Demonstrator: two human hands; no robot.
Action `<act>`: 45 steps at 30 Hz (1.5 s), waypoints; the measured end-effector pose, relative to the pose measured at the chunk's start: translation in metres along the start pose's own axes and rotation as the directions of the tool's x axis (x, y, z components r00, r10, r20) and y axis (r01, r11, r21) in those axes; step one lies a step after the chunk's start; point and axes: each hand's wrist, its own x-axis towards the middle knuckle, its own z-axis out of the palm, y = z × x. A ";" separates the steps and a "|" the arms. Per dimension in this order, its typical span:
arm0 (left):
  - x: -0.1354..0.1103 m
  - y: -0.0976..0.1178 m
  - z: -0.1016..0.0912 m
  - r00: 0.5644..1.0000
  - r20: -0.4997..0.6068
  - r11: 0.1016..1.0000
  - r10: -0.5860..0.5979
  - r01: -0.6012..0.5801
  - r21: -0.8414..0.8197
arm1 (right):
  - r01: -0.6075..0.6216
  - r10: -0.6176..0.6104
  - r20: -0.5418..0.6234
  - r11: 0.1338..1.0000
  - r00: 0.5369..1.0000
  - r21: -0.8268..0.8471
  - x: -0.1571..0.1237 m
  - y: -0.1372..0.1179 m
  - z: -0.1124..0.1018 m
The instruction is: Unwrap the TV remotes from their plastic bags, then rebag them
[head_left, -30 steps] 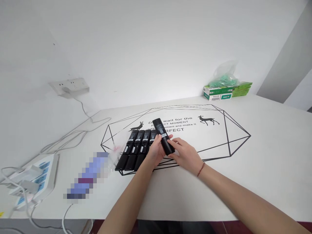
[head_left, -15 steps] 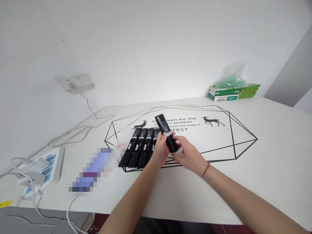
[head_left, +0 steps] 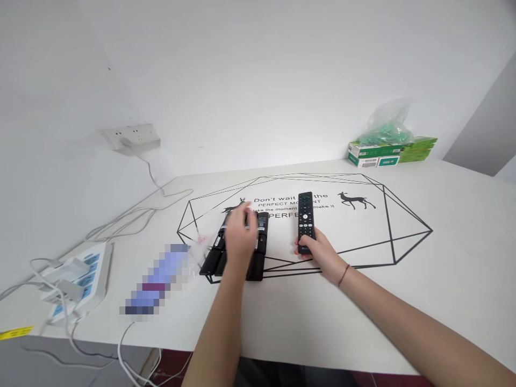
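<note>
One remote (head_left: 306, 216) is being gripped by its near end in the closed right hand (head_left: 322, 253), right of the row of remotes (head_left: 262, 242); knocking askew is being risked there by the low, half-curled left hand (head_left: 241, 234), whose hold cannot be told

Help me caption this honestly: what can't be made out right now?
In the head view:
Remotes in the row: several partly behind the left hand.
Left fingertips: blurred, contact unclear.
Printed text: partly behind the remote in the right hand.
Its button labels: too small.
Mosaic-covered item: unidentifiable.
</note>
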 end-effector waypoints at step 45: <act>0.039 -0.016 0.027 0.709 0.142 0.109 -0.690 0.296 -0.949 | 0.080 -0.025 0.359 0.987 0.933 -0.139 0.017 -0.007 -0.026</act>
